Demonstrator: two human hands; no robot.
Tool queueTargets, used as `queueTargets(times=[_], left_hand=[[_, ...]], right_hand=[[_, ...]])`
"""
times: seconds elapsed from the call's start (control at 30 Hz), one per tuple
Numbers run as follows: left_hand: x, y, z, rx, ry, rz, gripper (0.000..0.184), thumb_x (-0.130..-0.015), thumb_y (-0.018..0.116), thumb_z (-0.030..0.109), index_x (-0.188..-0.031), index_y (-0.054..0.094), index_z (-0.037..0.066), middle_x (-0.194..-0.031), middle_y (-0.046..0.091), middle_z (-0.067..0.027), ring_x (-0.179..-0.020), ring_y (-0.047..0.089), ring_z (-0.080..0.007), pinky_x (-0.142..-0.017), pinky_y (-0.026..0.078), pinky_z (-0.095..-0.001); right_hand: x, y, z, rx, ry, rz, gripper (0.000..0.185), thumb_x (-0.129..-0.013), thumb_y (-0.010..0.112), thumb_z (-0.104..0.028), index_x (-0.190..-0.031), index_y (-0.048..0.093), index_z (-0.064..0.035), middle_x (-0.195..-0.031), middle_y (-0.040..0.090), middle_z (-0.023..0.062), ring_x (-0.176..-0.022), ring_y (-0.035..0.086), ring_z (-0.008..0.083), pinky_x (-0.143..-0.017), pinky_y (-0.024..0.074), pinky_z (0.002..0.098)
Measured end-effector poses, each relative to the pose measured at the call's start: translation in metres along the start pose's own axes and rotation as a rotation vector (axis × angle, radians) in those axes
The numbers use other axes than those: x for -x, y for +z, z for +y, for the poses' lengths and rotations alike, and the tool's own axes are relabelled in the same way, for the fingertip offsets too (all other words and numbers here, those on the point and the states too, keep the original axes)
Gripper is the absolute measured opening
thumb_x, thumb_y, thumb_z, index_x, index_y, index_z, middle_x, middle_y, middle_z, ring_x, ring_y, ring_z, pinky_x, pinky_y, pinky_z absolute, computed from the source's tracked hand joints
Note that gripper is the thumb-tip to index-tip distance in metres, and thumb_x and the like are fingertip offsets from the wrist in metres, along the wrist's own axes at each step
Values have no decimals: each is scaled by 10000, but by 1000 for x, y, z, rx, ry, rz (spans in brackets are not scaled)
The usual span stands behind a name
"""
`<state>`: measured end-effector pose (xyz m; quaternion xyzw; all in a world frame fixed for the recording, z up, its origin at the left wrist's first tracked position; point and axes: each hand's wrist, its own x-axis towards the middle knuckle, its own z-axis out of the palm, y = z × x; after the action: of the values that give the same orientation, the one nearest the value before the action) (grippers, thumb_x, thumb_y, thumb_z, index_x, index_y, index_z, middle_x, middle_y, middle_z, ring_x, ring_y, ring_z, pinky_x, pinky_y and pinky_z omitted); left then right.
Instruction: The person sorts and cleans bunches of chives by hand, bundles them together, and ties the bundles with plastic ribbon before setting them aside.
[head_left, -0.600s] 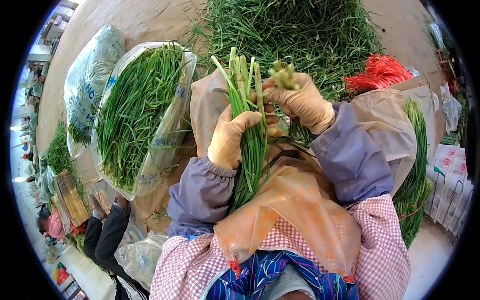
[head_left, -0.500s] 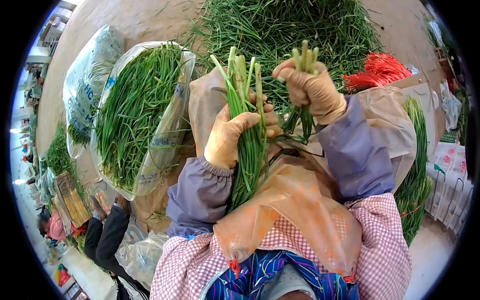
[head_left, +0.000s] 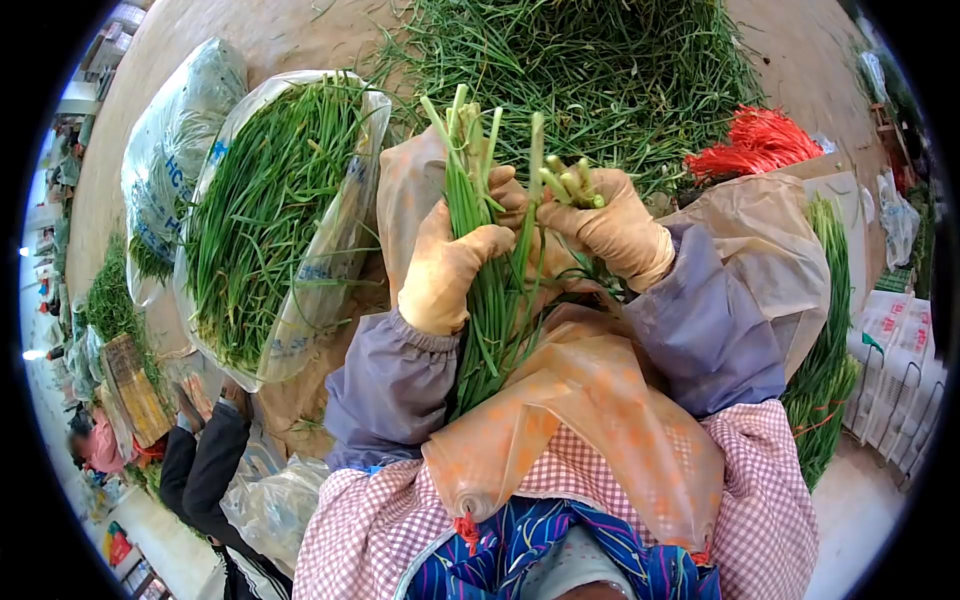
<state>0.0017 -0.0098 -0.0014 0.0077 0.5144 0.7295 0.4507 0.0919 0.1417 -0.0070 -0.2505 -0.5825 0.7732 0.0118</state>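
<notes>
Holding: one long green bundle [head_left: 487, 330] in my left hand [head_left: 448, 264], curled around it; one smaller bunch of stalks [head_left: 572, 186] in my right hand [head_left: 606, 226], now brought back beside my left, its fingers at one upright stalk [head_left: 537, 142], which thus seems singled out.

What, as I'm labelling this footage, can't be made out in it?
All in the head view:
Left hand: parts of its fingers, behind the green stalks.
Small bunch: its middle, enclosed by the right hand.
Leaf pile: its far end, cut off by the top edge.
White packages: their markings, too small to read.
</notes>
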Motion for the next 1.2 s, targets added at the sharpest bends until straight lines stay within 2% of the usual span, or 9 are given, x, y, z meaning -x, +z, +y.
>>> queueTargets(times=[0.2,0.37,0.43,0.5,0.6,0.67,0.8,1.13,1.2], left_hand=[[-1,2,-4,-153,-27,-28,334,-794,653,13,-1113,556,26,-883,617,-52,-744,619,-149,-665,529,-276],[-3,-7,-6,-182,-74,-6,262,-791,646,23,-1034,550,47,-806,601,-35,-640,616,-155,-505,551,-324],[-1,-8,0,-109,-111,-32,254,-796,641,30,-1032,546,46,-800,607,-41,-622,613,-155,-509,553,-317],[0,-9,3,-40,-150,-64,244,-803,632,36,-1030,544,43,-800,614,-51,-611,616,-160,-511,556,-312],[-6,-6,3,55,-218,-112,223,-818,616,40,-1030,545,32,-812,625,-76,-617,630,-175,-509,558,-309],[-7,3,4,108,-257,-125,209,-829,605,41,-1029,547,24,-822,634,-94,-632,641,-185,-509,556,-306],[-6,8,3,280,-397,-127,193,-857,570,37,-1048,546,23,-825,640,-118,-650,650,-209,-515,554,-307],[-3,-2,2,210,-233,-63,217,-845,581,7,-1047,519,54,-881,628,-111,-717,664,-214,-629,567,-294],[-2,-4,4,188,-236,-80,212,-848,580,8,-1046,522,54,-869,623,-103,-707,666,-214,-622,569,-288]], right_hand=[[-1,-13,0,0,38,7,134,-837,662,-30,-966,688,-52,-823,628,-37,-671,495,32,-563,418,214],[-21,-37,11,402,-648,396,45,-821,644,-24,-859,655,-44,-778,622,-10,-701,540,84,-649,460,216],[-37,-80,12,245,-558,697,86,-831,670,-55,-917,669,-51,-810,658,11,-703,557,70,-649,472,217],[-34,-112,5,211,-155,675,125,-820,716,-143,-898,677,-55,-660,601,-36,-489,456,37,-457,372,186],[-16,-75,12,-21,-173,151,206,-821,718,-229,-959,657,-89,-562,491,-67,-397,346,41,-361,252,185],[-5,-38,-1,-75,-52,-128,341,-816,696,-123,-1132,609,-32,-605,471,-60,-419,354,37,-382,264,172],[-7,-16,5,-180,83,-153,262,-823,701,-102,-1064,628,-32,-705,587,-28,-447,394,22,-389,267,165],[-23,-72,4,-128,-116,363,102,-839,670,-146,-889,690,-61,-630,574,-20,-413,393,21,-361,239,191],[-43,-119,28,449,38,541,430,-847,665,-166,-1238,550,-26,-818,603,57,-556,493,91,-471,387,237]])
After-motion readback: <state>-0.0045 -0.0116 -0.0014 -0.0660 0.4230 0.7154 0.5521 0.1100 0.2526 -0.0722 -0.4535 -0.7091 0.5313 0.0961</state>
